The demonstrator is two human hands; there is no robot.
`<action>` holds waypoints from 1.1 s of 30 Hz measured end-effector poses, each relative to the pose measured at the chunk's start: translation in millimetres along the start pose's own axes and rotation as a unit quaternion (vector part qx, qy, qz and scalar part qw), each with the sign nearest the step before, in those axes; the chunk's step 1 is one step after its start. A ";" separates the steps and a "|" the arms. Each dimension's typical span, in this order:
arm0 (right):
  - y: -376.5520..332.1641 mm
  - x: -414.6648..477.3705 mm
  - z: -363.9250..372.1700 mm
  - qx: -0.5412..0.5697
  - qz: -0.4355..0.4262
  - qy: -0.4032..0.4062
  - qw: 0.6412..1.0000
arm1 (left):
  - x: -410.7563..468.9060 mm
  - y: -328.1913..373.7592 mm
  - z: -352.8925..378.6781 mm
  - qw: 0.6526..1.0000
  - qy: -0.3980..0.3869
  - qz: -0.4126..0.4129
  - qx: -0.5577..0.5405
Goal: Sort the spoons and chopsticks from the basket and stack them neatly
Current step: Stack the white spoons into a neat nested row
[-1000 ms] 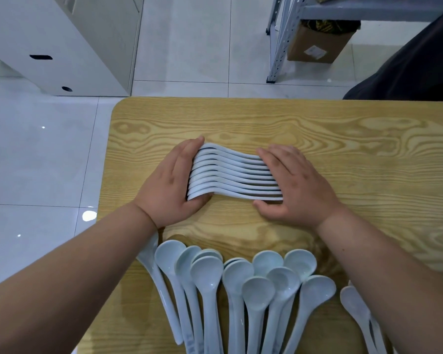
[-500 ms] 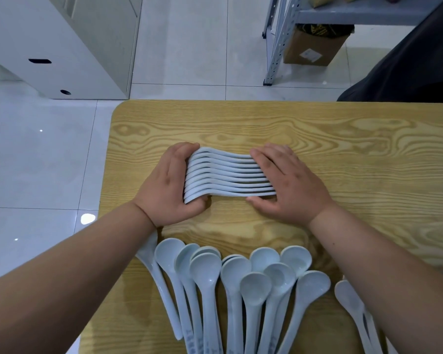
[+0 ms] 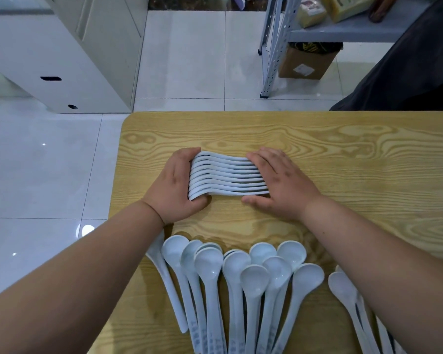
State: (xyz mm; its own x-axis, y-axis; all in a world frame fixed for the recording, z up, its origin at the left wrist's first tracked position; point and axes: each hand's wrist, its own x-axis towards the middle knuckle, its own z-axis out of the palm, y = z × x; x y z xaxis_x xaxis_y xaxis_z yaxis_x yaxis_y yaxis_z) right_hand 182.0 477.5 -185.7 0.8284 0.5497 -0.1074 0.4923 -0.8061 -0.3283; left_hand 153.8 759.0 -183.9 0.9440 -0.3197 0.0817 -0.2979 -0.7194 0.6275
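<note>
On the wooden table, out near the middle, sits a stack of spoons — pale blue-white ones, tucked one into the next. They lie on their sides, so their edges look like a row of thin wavy lines. The bowl ends point to the person's left and the handle ends point to the right.

The left hand cups the bowl end. Its fingers curl round the far side of the stack and its thumb hooks round the near side, so it has a real hold on that end. The right hand lies over the handle ends. Its fingers are mostly straight and a little spread, resting on the handles, and its thumb lies flat on the table just beside the nearest spoon. It presses but does not grab.

Closer to the person, a row of loose spoons lies flat with the bowls facing up. They overlap each other. Some handles have small marks, too blurry to read. A few more spoons lie off to the right, partly hidden by the right forearm.

Past the table is a shiny tile floor. A white cabinet stands at the far left. A grey metal shelf stands at the far right — a cardboard box sits under it.
</note>
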 end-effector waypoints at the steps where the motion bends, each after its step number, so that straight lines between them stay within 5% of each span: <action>1: -1.9 -0.3 -1.1 -0.001 0.006 -0.008 1.000 | -0.6 1.4 -1.7 1.000 -0.007 -0.007 -0.001; 6: -11.1 -0.9 -4.2 -0.034 0.020 -0.033 0.999 | -8.9 15.9 -8.6 0.997 -0.045 -0.057 -0.005; 11: -22.4 0.3 -10.6 -0.057 0.037 -0.062 0.996 | -7.6 33.5 -3.9 0.989 -0.035 -0.005 0.145; 19: -30.3 3.4 -23.2 -0.069 0.052 -0.065 0.994 | -8.0 40.1 -7.8 0.977 -0.038 -0.020 0.210; 27: -30.5 10.7 -31.0 -0.038 0.060 -0.092 0.993 | -2.4 43.8 -14.2 0.982 -0.039 -0.047 0.181; 33: -40.7 -2.0 -42.9 -0.008 0.071 -0.066 0.995 | -15.6 60.9 -24.7 0.995 0.042 -0.067 0.067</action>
State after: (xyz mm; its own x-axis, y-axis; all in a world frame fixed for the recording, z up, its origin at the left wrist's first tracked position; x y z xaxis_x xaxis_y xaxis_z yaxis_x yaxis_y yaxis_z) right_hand 171.7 499.9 -131.9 0.8483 0.4528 -0.2745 0.3773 -0.8806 -0.2867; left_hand 124.4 735.5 -127.9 0.9833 -0.1669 0.0721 -0.1796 -0.8301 0.5279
